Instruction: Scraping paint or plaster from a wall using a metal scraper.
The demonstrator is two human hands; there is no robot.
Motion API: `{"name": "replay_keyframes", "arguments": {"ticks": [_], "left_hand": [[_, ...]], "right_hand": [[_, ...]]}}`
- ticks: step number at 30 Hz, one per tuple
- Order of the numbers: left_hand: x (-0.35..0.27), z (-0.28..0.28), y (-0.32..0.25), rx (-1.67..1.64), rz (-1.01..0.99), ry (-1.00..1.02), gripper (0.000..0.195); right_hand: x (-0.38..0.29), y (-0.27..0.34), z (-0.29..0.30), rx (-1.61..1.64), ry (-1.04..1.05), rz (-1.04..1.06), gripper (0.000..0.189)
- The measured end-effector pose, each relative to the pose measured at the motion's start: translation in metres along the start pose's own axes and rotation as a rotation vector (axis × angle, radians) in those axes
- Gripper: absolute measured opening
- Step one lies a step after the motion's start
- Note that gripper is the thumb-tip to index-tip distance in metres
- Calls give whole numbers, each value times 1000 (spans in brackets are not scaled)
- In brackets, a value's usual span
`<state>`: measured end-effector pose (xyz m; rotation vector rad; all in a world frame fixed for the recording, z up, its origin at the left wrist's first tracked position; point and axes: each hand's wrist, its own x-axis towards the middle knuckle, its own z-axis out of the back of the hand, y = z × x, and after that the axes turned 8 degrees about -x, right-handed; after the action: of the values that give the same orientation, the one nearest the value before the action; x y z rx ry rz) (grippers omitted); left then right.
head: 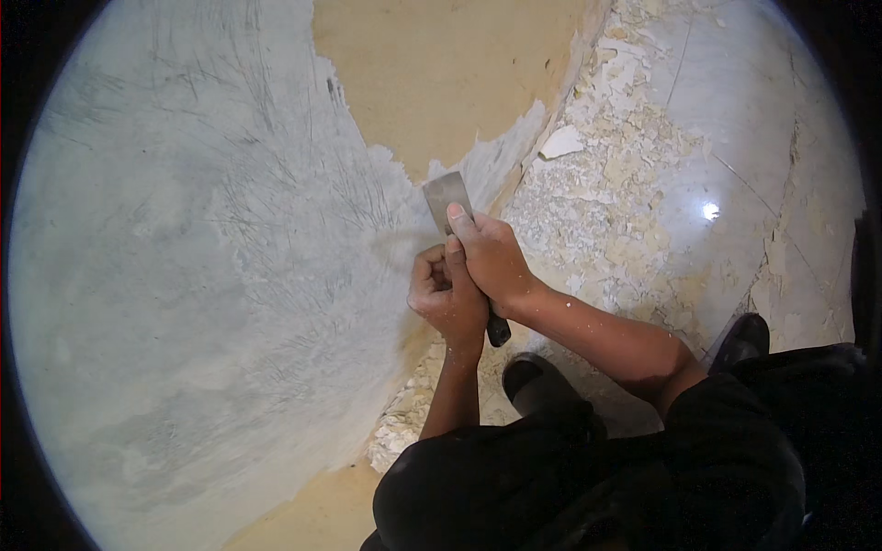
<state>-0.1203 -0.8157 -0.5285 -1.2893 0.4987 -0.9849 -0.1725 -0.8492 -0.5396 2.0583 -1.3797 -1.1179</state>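
A flat metal scraper (pixel 441 189) with a dark handle (pixel 498 330) lies at the edge where cream paint (pixel 441 76) meets the scraped grey wall (pixel 172 206). My right hand (pixel 493 258) is closed around the scraper, its thumb lying along the blade. My left hand (pixel 451 289) presses against the right hand and the handle, its fingers curled and its thumb pointing up towards the blade. How far its fingers wrap the tool is partly hidden. White dust coats both hands.
Peeled paint flakes (pixel 606 186) lie heaped along the foot of the wall. A larger flake (pixel 561 142) rests near the wall edge. Light floor tiles (pixel 730 138) stretch to the right. My dark shoes (pixel 534 379) stand among the debris.
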Motion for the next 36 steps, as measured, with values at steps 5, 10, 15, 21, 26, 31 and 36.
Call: {"name": "replay_keyframes", "arguments": {"ticks": [5, 10, 15, 21, 26, 31, 36], "left_hand": [[8, -6, -14, -56, -3, 85, 17], [-3, -3, 1, -32, -23, 30, 17], [7, -6, -7, -86, -9, 54, 17], [-4, -3, -4, -8, 33, -21, 17], [6, -2, -15, -96, 28, 31, 18], [-2, -3, -9, -83, 10, -8, 18], [4, -5, -10, -82, -14, 12, 18]], "right_hand": [[8, 1, 2, -19, -5, 3, 44], [1, -1, 6, -224, -53, -9, 46], [11, 7, 6, -115, 99, -38, 34], [-4, 7, 5, -233, 68, -27, 36], [0, 15, -2, -132, 96, -25, 36], [0, 9, 4, -241, 82, -3, 36], [2, 16, 0, -82, 113, 18, 35]]}}
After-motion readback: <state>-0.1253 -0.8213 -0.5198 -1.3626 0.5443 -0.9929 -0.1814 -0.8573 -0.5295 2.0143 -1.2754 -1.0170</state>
